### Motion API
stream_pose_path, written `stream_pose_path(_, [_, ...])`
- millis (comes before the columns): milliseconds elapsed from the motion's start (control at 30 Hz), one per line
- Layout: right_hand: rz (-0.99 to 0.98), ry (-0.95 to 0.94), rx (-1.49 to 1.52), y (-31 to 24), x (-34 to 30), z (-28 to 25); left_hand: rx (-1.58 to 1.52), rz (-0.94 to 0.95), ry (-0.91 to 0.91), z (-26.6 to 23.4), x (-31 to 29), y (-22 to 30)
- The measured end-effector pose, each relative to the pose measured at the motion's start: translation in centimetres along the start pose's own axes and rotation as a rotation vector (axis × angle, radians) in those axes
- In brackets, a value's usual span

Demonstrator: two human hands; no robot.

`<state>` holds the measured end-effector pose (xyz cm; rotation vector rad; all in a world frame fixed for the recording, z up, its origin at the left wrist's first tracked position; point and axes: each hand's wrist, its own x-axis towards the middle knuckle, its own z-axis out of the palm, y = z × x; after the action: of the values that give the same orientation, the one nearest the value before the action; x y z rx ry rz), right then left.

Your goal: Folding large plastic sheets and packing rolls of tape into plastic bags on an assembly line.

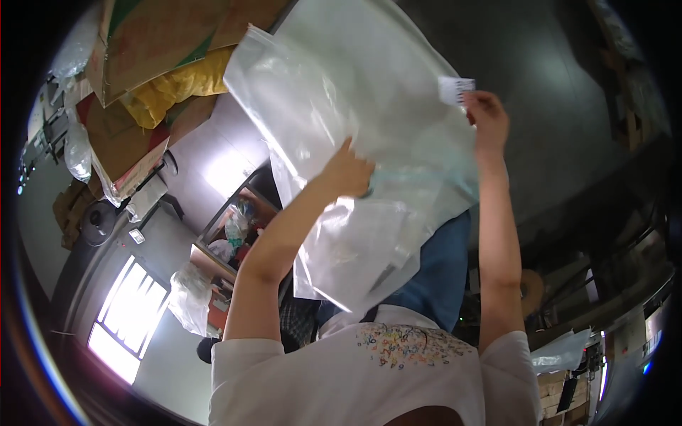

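Observation:
A large sheet of translucent plastic film (383, 92), perhaps a bag, spreads in front of me and hangs down over my lap. My left hand (346, 172) rests on its surface, index finger stretched out and the thumb side apart from it; the other fingers show only in part. At the film's right edge, my right hand (489, 124) pinches a small white label (455, 90) with dark print between thumb and fingertips. The label lies against or just over the film; I cannot tell whether it is stuck on. A pale blue-green band (426, 177) crosses the film between my hands.
Cardboard boxes (160, 42) and yellow plastic (181, 82) stand at the far left. Nearer on the left, a shelf unit (238, 220) holds loose items beside a clear plastic bag (190, 298). A bright barred window (128, 319) shows at lower left, stacked wood or cartons (565, 394) at lower right.

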<state>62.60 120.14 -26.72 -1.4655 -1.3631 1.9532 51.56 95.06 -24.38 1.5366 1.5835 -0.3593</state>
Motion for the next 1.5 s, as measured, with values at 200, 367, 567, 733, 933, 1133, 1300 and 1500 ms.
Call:
stream_pose_path(200, [0.185,-0.299,-0.250,6.1,-3.0,6.4,-0.394,-0.071,-0.168,0.7,-6.8,5.4])
stream_pose_path(367, [0.242,-0.375,-0.204,8.7,-7.1,10.6,-0.453,-0.198,-0.177,0.4,-8.1,7.6])
stream_pose_path(567, [-0.460,-0.276,-1.095,10.5,-8.1,11.6,-0.375,-0.134,-0.033,0.0,-8.4,7.5])
stream_pose_path(733, [-1.045,-0.520,-1.229,11.2,-6.4,9.6,-0.342,-0.097,0.001,-1.4,-7.6,7.8])
stream_pose_path(933, [-0.709,0.354,-1.178,7.1,-0.4,2.7,-0.319,-0.071,0.184,-1.2,-7.9,7.4])
stream_pose_path(1133, [0.582,-0.144,-0.899,10.2,6.2,-8.4,-0.389,0.010,0.242,-0.3,-6.1,7.4])
stream_pose_path(1300, [0.361,0.011,-0.893,7.6,2.8,-6.9,-0.633,0.114,0.355,-3.5,-6.0,7.6])
stream_pose_path(1500, [-0.081,0.054,-0.249,1.0,-4.6,-5.6,-0.840,0.222,0.272,-11.1,-7.9,9.1])
